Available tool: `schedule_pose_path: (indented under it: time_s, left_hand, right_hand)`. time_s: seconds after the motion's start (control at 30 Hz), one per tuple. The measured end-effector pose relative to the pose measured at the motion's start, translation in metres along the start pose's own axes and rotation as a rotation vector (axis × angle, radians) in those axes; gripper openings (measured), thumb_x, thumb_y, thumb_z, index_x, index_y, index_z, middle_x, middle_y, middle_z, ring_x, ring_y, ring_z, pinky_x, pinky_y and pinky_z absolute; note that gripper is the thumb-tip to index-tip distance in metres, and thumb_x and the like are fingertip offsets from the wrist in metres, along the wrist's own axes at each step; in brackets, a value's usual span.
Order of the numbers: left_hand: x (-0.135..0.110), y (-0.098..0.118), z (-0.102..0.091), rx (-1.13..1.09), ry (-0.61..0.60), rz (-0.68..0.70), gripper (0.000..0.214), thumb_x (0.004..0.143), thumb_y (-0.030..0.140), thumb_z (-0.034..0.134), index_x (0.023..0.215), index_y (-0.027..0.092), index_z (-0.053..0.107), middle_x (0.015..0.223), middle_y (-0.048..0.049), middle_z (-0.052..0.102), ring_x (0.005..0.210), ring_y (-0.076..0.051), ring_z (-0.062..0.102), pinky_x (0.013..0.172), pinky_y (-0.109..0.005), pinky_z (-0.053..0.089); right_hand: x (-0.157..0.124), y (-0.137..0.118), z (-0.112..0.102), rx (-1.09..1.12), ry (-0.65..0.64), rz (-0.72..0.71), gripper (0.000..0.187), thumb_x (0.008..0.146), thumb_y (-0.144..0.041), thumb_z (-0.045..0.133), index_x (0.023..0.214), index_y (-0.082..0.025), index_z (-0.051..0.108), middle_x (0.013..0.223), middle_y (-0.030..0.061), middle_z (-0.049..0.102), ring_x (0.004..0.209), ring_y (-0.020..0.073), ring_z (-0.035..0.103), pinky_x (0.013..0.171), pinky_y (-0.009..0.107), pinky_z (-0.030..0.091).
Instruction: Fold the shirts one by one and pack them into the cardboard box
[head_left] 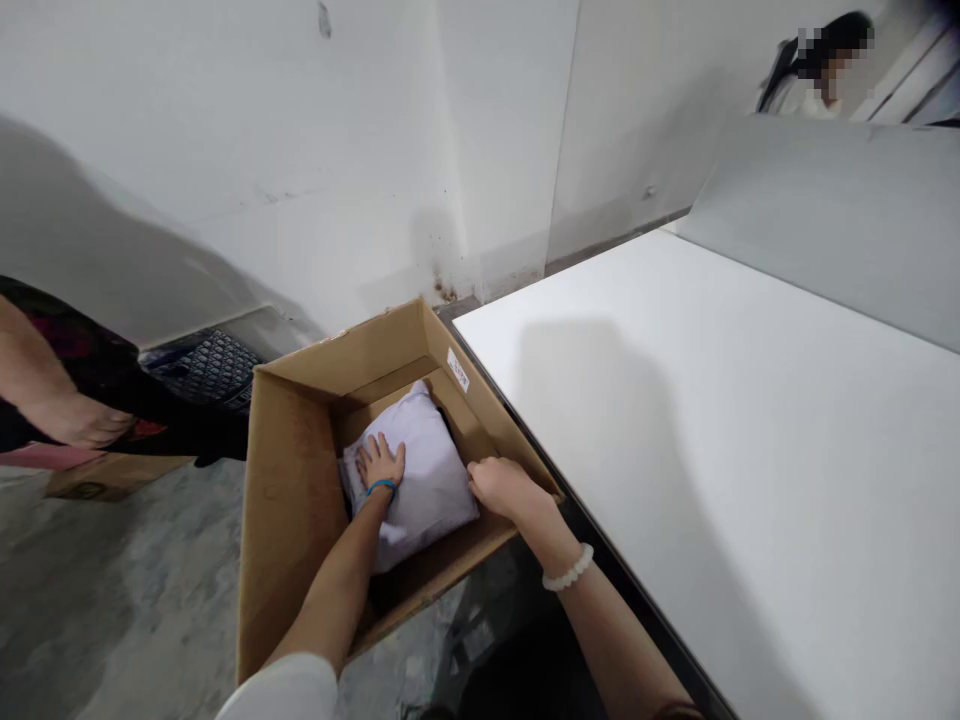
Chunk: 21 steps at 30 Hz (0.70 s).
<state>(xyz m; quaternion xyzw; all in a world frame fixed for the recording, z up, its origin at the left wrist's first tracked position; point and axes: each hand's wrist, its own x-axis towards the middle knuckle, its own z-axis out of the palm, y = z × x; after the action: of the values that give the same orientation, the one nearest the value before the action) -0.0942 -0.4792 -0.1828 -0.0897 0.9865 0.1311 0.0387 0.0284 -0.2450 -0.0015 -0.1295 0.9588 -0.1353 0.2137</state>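
An open cardboard box (289, 500) stands on the floor beside a white table. Inside it lies a white soft package (427, 470), like a bagged parcel. My left hand (379, 462), with a blue wristband, lies flat on the package with its fingers spread. My right hand (501, 485), with a white bead bracelet on the wrist, is curled at the package's right edge, next to the box's right flap; its fingertips are hidden.
The white table (712, 420) fills the right side, with a grey partition (825, 220) behind it. Another person's arm (45, 390) reaches in at the left, over a dark basket (206, 365). A second person stands at the far top right. The floor is grey stone.
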Motion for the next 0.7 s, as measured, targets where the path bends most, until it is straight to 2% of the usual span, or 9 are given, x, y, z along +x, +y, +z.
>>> schedule_pose_path:
  time_s: [0.1, 0.2, 0.3, 0.37, 0.47, 0.7]
  left_hand:
    - [-0.001, -0.013, 0.016, 0.001, -0.034, -0.088, 0.07, 0.089, 0.043, 0.033, 0.143, -0.001, 0.026, 0.149, -0.0255, 0.023, 0.137, -0.042, 0.019, 0.107, -0.058, 0.02]
    - [0.002, -0.012, 0.015, -0.005, -0.029, -0.051, 0.066, 0.09, 0.041, 0.036, 0.142, 0.002, 0.029, 0.15, -0.0248, 0.022, 0.138, -0.043, 0.016, 0.108, -0.06, 0.018]
    - [0.008, 0.004, 0.006, -0.026, -0.019, 0.082, 0.057, 0.09, 0.041, 0.044, 0.139, 0.013, 0.037, 0.149, -0.0184, 0.029, 0.136, -0.037, 0.025, 0.108, -0.061, 0.019]
    - [0.011, 0.019, 0.002, -0.047, -0.029, 0.186, 0.051, 0.088, 0.041, 0.052, 0.133, 0.019, 0.044, 0.141, -0.013, 0.04, 0.127, -0.03, 0.04, 0.103, -0.057, 0.032]
    - [0.013, 0.041, 0.003, -0.071, -0.052, 0.309, 0.041, 0.087, 0.037, 0.055, 0.123, 0.017, 0.051, 0.126, -0.0103, 0.052, 0.109, -0.024, 0.054, 0.091, -0.048, 0.047]
    - [0.012, 0.068, 0.01, -0.07, -0.074, 0.451, 0.037, 0.088, 0.036, 0.055, 0.119, 0.016, 0.053, 0.12, -0.0091, 0.055, 0.102, -0.022, 0.057, 0.085, -0.043, 0.05]
  right_hand:
    - [0.001, 0.0, 0.002, 0.001, 0.012, -0.006, 0.028, 0.092, -0.017, 0.04, 0.104, -0.009, 0.065, 0.1, 0.0181, 0.068, 0.094, 0.0274, 0.066, 0.077, 0.034, 0.052]
    - [0.002, 0.001, 0.004, -0.003, 0.022, -0.008, 0.029, 0.093, -0.016, 0.039, 0.104, -0.009, 0.065, 0.1, 0.0183, 0.068, 0.094, 0.028, 0.066, 0.076, 0.035, 0.052]
    - [0.003, 0.001, 0.007, -0.009, 0.017, -0.017, 0.029, 0.092, -0.016, 0.039, 0.104, -0.009, 0.065, 0.099, 0.0176, 0.069, 0.092, 0.0279, 0.067, 0.075, 0.036, 0.052]
    - [0.003, 0.002, 0.009, -0.017, 0.016, -0.03, 0.029, 0.092, -0.016, 0.039, 0.104, -0.01, 0.065, 0.099, 0.0173, 0.069, 0.092, 0.0278, 0.067, 0.075, 0.036, 0.052]
    - [0.003, 0.003, 0.012, -0.029, 0.028, -0.039, 0.029, 0.093, -0.016, 0.038, 0.104, -0.009, 0.065, 0.097, 0.0174, 0.069, 0.091, 0.028, 0.067, 0.075, 0.036, 0.052]
    - [0.004, 0.003, 0.014, 0.0, 0.018, -0.006, 0.028, 0.091, -0.015, 0.041, 0.103, -0.009, 0.066, 0.097, 0.0187, 0.069, 0.09, 0.0278, 0.068, 0.074, 0.035, 0.053]
